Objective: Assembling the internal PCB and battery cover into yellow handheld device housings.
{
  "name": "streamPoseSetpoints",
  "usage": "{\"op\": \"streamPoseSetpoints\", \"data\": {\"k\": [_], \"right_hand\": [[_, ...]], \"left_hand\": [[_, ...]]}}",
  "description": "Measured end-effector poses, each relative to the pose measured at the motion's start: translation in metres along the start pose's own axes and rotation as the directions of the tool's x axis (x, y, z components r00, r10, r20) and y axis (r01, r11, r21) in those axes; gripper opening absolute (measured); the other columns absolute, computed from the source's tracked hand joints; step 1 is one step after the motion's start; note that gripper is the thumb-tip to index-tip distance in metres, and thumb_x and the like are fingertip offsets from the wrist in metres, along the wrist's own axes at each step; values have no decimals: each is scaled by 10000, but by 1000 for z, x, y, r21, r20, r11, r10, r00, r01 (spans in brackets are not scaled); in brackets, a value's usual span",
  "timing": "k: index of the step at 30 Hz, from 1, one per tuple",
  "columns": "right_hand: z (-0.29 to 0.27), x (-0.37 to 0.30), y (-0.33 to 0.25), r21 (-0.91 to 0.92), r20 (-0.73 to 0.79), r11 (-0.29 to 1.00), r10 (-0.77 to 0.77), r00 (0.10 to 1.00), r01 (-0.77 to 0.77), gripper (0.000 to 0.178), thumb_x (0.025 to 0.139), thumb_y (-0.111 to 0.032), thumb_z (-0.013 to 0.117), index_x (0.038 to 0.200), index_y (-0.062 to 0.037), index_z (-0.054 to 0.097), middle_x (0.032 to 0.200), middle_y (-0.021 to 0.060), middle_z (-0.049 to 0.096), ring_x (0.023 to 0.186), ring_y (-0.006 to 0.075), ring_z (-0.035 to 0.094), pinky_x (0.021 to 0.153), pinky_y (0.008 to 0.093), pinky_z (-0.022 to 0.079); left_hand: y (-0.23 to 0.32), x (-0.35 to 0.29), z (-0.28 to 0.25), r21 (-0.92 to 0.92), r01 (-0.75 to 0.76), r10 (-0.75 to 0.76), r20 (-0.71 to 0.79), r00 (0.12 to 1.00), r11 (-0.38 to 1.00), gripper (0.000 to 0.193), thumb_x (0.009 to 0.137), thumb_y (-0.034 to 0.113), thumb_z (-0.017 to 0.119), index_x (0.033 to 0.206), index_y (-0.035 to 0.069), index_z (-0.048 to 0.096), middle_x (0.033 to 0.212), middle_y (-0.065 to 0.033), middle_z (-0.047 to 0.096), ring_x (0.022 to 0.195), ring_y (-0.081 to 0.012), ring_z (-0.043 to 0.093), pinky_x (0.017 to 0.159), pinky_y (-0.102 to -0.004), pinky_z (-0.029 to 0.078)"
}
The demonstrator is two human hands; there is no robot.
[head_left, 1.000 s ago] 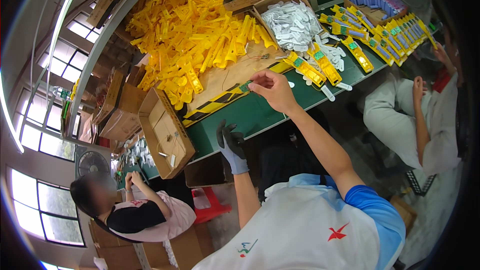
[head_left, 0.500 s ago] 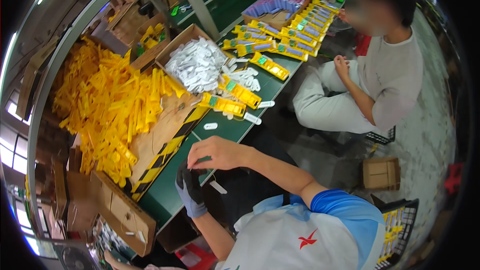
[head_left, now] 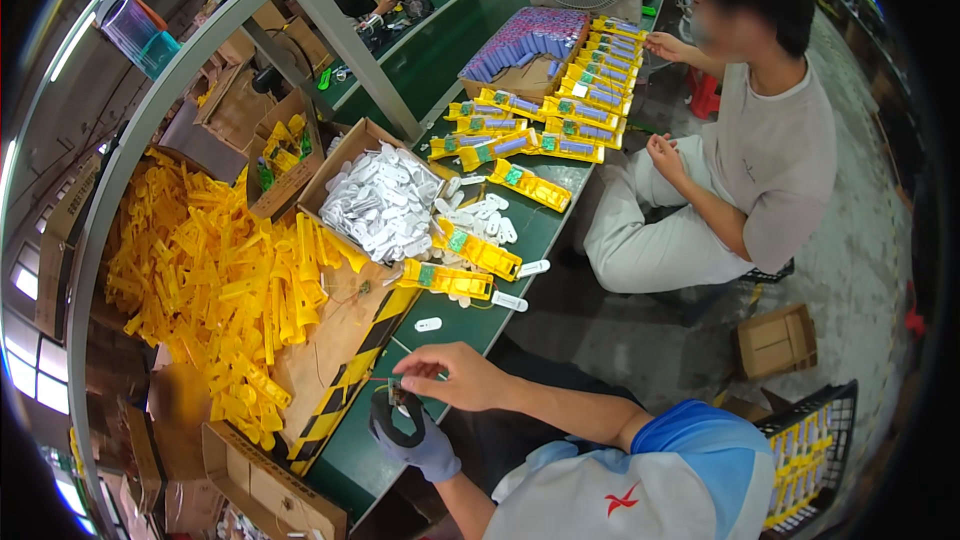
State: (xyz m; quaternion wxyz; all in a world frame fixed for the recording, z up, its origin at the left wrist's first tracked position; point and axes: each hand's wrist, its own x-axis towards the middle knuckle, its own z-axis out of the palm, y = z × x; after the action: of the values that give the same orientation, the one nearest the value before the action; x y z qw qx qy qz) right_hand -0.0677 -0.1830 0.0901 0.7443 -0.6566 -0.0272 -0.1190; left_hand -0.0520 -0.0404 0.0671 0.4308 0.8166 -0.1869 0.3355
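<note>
My left hand (head_left: pixel 412 438), in a grey glove with dark fingers, is closed round a small dark part with thin wires (head_left: pixel 398 396) at the near edge of the green bench. My bare right hand (head_left: pixel 460 376) is just above it, fingertips bent together at a thin red wire (head_left: pixel 379 379). The part is too small to make out fully. Beyond my hands a white oval plastic piece (head_left: pixel 428 324) lies on the bench. Two yellow casings with green circuit boards, the nearer casing (head_left: pixel 447 280) and the farther casing (head_left: pixel 482 250), lie past it.
A large heap of yellow casings (head_left: pixel 210 270) covers the board at left, edged by black-yellow tape (head_left: pixel 345 375). Behind is a carton of white pieces (head_left: pixel 385 195). Filled casings (head_left: pixel 580 115) line the far bench, beside a seated co-worker (head_left: pixel 765 150). A black crate (head_left: pixel 810 460) stands at right.
My view has shifted. My left hand has turned, and the wired part now shows between my hands. The co-worker's far hand has reached to the row of casings.
</note>
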Motion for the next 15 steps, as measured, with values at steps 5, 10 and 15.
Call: {"op": "streamPoseSetpoints", "data": {"k": [5, 10, 15], "right_hand": [[6, 0, -2, -25, 51, 1000, 5, 999, -4, 311, 874, -172, 733, 1129, -8, 666, 1042, 92, 675, 907, 161, 678, 818, 287, 554], [4, 2, -1, -32, 164, 996, -72, 984, 78, 342, 858, -148, 741, 1158, -4, 665, 1059, 126, 681, 938, 190, 685, 858, 309, 553], [3, -1, 1, -64, 121, 995, -63, 991, 71, 336, 889, -157, 698, 1174, 17, 659, 1068, 161, 710, 907, 215, 713, 845, 288, 552]], "left_hand": [[-10, -11, 2, -7, 47, -47, 15, 999, 999, 435, 772, 52, 739, 1170, -44, 591, 1172, -179, 626, 1050, -401, 582, 942, -465, 456], [-4, -5, -14, 18, 74, -76, 122, 990, 997, 441, 784, 54, 711, 1204, 12, 582, 1169, -181, 619, 1105, -397, 561, 986, -475, 422], [4, -5, -23, 82, 23, -41, 226, 973, 996, 471, 800, 74, 706, 1240, -3, 555, 1173, -175, 613, 1072, -363, 575, 945, -453, 445]]}}
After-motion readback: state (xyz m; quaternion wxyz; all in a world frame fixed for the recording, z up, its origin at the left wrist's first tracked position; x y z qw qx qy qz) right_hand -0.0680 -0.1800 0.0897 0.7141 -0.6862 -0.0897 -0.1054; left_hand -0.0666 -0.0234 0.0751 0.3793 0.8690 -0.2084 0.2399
